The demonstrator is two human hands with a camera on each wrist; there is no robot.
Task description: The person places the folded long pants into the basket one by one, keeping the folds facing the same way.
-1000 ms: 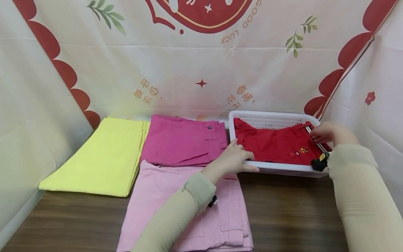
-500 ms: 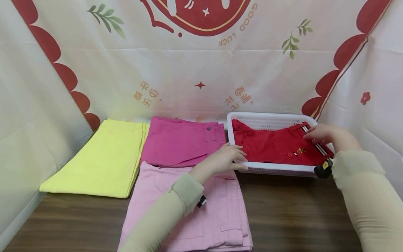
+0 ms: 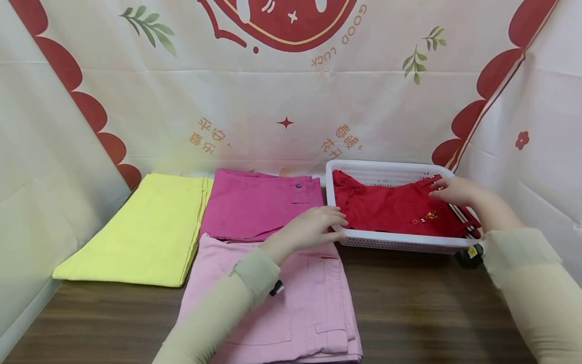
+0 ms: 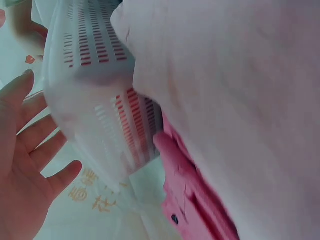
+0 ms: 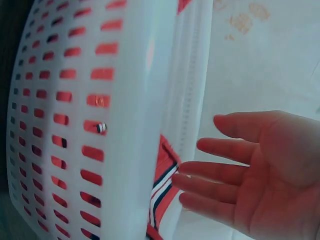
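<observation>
Folded red trousers (image 3: 386,205) with a black-and-white striped waistband lie inside a white plastic basket (image 3: 400,237) at the right. My left hand (image 3: 309,227) is by the basket's near left corner, over the edges of the pink and magenta folded clothes. Its fingers look spread and hold nothing in the left wrist view, beside the basket's perforated wall (image 4: 95,100). Above the striped end of the red trousers hovers my right hand (image 3: 461,194). In the right wrist view its fingers (image 5: 220,172) are extended and nothing is in them, with the striped band (image 5: 164,187) just beyond the fingertips.
Left of the basket are folded magenta trousers (image 3: 259,205), with folded yellow trousers (image 3: 136,227) farther left. Folded pink trousers (image 3: 282,308) lie in front, partly under the left forearm. A printed cloth (image 3: 254,101) hangs behind the brown wooden table (image 3: 418,303).
My left hand has come off the basket's near left corner and drawn leftward. The right hand has let go of the striped waistband and opened above it. The head view has shifted slightly.
</observation>
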